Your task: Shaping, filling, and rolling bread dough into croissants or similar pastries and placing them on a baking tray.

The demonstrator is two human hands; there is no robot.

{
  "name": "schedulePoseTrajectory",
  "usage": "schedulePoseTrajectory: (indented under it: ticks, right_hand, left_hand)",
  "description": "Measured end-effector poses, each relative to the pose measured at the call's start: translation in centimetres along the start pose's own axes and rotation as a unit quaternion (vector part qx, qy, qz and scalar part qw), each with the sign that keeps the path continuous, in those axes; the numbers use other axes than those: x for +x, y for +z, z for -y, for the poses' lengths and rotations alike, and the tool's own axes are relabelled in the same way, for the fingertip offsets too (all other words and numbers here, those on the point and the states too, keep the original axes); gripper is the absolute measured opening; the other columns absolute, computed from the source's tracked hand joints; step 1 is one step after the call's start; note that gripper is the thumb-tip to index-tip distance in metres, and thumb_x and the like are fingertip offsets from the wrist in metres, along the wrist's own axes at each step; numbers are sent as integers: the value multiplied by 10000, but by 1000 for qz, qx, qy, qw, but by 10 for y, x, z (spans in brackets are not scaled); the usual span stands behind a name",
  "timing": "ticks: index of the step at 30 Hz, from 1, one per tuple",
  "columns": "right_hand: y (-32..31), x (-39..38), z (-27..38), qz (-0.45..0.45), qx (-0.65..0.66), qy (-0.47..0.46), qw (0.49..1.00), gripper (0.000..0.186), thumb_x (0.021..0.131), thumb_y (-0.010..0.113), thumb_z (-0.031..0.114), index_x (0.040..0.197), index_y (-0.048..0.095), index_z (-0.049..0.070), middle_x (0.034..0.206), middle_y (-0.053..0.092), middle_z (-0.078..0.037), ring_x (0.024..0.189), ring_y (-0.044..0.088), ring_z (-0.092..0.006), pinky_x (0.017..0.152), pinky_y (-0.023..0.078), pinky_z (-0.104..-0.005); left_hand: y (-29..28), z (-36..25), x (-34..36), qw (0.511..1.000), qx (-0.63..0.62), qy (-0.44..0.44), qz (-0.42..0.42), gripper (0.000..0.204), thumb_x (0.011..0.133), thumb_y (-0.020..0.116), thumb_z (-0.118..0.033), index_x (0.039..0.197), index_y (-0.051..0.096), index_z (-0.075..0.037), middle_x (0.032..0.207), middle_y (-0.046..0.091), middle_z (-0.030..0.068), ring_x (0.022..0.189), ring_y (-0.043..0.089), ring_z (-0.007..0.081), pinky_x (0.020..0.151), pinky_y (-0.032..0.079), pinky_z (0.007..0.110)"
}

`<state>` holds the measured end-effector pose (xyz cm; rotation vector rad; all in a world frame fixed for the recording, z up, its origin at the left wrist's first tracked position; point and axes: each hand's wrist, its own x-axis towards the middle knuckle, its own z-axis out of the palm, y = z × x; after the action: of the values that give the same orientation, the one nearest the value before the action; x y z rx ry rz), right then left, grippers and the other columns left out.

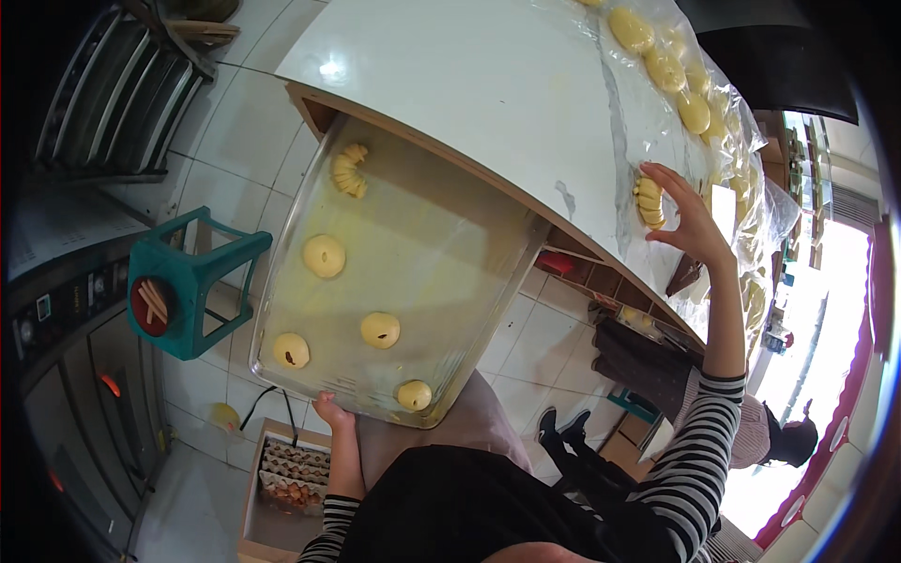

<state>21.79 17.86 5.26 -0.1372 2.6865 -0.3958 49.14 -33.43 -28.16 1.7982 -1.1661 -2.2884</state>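
My right hand [693,218] spans a pale yellow, ridged crescent dough roll [648,204] on the white table [507,70], thumb at one end and fingers at the other. My left hand [334,411] grips the near edge of a metal baking tray [432,263], its fingers partly hidden beneath the rim. The tray's far side meets the table edge. On it lie a similar ridged crescent dough [349,171] at the far left and several round dough pieces, among them a bun with a centre hole [324,256] and another with a dark filling [380,330].
Plastic-covered dough pieces [664,68] line the table's right side. A green stool [192,281] holding a red dish [148,308] stands left, beside an oven [84,375]. Egg cartons [296,460] sit in a box below. Another person [751,432] is at the right.
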Motion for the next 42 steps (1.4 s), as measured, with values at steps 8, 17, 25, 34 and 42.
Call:
schedulePoseTrajectory:
  ticks: [8,17,25,34,42]
  right_hand:
    - [17,4,7,-125,70,-13,990,675,598,637,-62,1235,482,101,1265,437,-100,1200,408,-284,1006,341,-365]
    - [23,-7,-24,-104,55,57,991,491,661,583,-42,1140,530,53,1099,575,-61,1020,561,-211,870,443,-293]
    - [64,-67,-38,-238,566,41,788,710,670,716,252,1243,398,-20,1224,462,-108,1008,548,-217,871,450,-348]
    - [249,42,124,65,526,25,848,528,653,601,-12,1166,494,56,1078,528,-76,1023,517,-184,901,408,-315]
    - [280,82,153,-76,141,-54,986,626,600,605,-9,1199,496,135,1224,466,-104,1143,396,-337,988,303,-419]
  left_hand:
    - [-5,1,-1,1000,-25,4,11,334,571,458,-65,893,462,23,899,504,89,819,537,265,740,474,393]
    - [3,8,-5,999,-37,1,-33,282,590,479,-66,860,427,-3,854,487,77,810,520,246,752,458,374]
    - [-3,10,-3,998,-49,0,-29,365,582,485,-61,932,406,4,903,483,96,828,521,262,762,456,382]
    - [-4,6,4,999,-31,-4,-11,312,626,473,-34,915,357,-29,911,456,86,865,497,249,794,433,386]
    - [0,0,4,998,-44,-37,1,262,621,467,-24,866,377,-36,885,458,73,839,485,238,797,423,383]
